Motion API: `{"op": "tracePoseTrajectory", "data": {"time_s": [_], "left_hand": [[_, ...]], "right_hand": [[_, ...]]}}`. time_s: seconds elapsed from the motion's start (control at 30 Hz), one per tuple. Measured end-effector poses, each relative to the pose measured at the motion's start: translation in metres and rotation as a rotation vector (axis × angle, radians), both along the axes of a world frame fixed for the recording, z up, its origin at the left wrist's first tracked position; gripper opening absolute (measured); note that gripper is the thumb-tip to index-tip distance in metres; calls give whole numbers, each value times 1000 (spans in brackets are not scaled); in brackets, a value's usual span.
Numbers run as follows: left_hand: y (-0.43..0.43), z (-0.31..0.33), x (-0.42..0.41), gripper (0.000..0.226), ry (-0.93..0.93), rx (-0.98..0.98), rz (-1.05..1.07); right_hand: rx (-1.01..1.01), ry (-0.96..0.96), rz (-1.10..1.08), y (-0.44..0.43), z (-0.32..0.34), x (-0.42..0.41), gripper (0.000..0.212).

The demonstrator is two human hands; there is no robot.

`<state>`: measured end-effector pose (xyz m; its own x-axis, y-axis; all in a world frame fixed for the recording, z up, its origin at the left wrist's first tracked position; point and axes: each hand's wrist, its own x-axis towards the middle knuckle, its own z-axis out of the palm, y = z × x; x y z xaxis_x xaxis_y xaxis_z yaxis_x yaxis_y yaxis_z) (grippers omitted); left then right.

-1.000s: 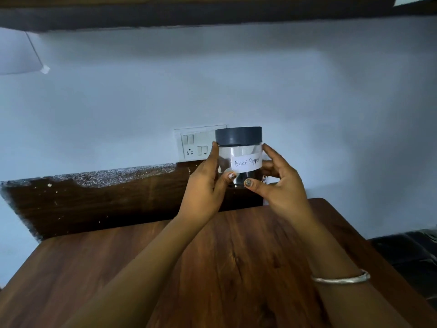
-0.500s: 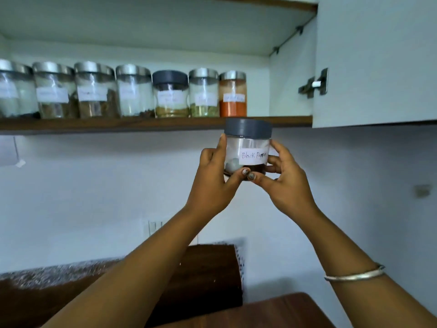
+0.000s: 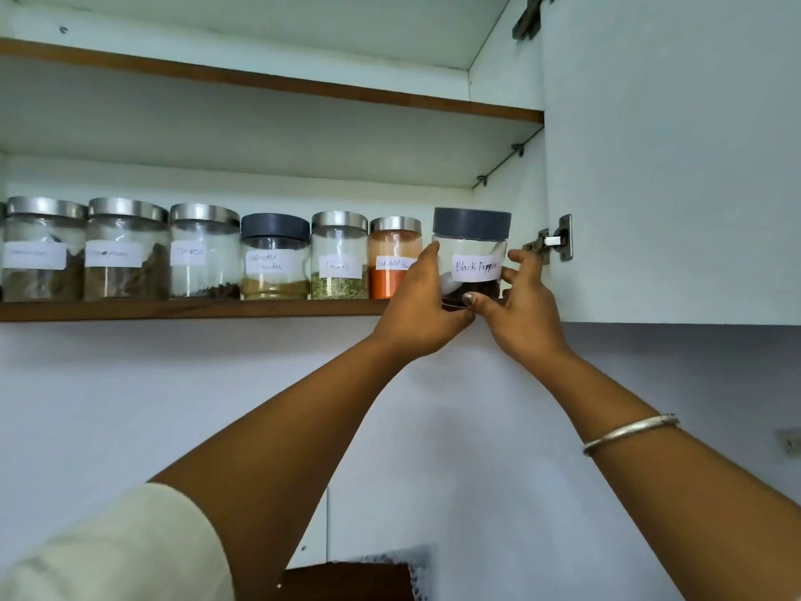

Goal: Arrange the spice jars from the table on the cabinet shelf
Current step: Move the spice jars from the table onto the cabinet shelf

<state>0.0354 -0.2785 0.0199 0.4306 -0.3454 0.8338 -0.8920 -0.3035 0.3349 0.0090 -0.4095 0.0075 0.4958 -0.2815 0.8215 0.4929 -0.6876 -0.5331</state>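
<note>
A clear jar with a dark grey lid and a "Black Pepper" label (image 3: 472, 249) is at the right end of the lower cabinet shelf (image 3: 186, 310), beside an orange chilli-powder jar (image 3: 392, 262). My left hand (image 3: 422, 314) grips its left side and base. My right hand (image 3: 520, 305) holds its right side with curled fingers. Whether the jar's base rests on the shelf is hidden by my fingers. Several labelled spice jars stand in a row to the left, among them a grey-lidded coriander jar (image 3: 274, 258) and a fennel jar (image 3: 339, 258).
The open cabinet door (image 3: 672, 167) hangs just right of the jar, its hinge (image 3: 552, 242) close to my right fingers. An upper shelf (image 3: 277, 84) runs above the jars. A plain wall lies below, with a dark wooden edge (image 3: 346, 581) at the bottom.
Both hands have lifted the Black Pepper jar from over the table up to shelf level and into the gap at the right end of the row. The view tilted upward.
</note>
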Motion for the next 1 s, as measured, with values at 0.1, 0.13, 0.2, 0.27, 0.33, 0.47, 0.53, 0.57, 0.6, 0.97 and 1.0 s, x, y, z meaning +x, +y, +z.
{"op": "tracePoseTrajectory", "data": {"time_s": [0.1,0.13,0.2,0.27,0.33,0.47,0.53,0.57,0.6,0.97,1.0], "left_hand": [[-3,0,18,94,-22,139,187],[-2,0,23,96,-25,177,223],[-3,-2,31,97,-35,212,247],[-5,-3,37,97,-50,225,245],[-9,-4,43,98,-50,245,233],[-20,-8,50,98,-61,270,269],[-22,-7,53,96,-89,291,325],[-22,-5,55,95,-116,307,353],[-22,-4,55,94,-143,331,376],[-29,-8,59,74,-257,320,501],[-29,-9,59,71,-261,312,503]], "right_hand": [[-36,19,-52,-7,-3,18,63],[-50,18,-66,-10,-3,23,61],[-68,12,-76,-15,-2,31,59],[-81,17,-81,-18,-1,36,57],[-89,36,-96,-20,1,42,55],[-112,93,-126,-24,10,53,51],[-118,118,-130,-24,13,60,50],[-118,130,-136,-23,14,63,49],[-114,143,-145,-23,14,65,48],[-163,307,-301,-9,14,72,52],[-179,321,-313,-7,14,72,53]]}}
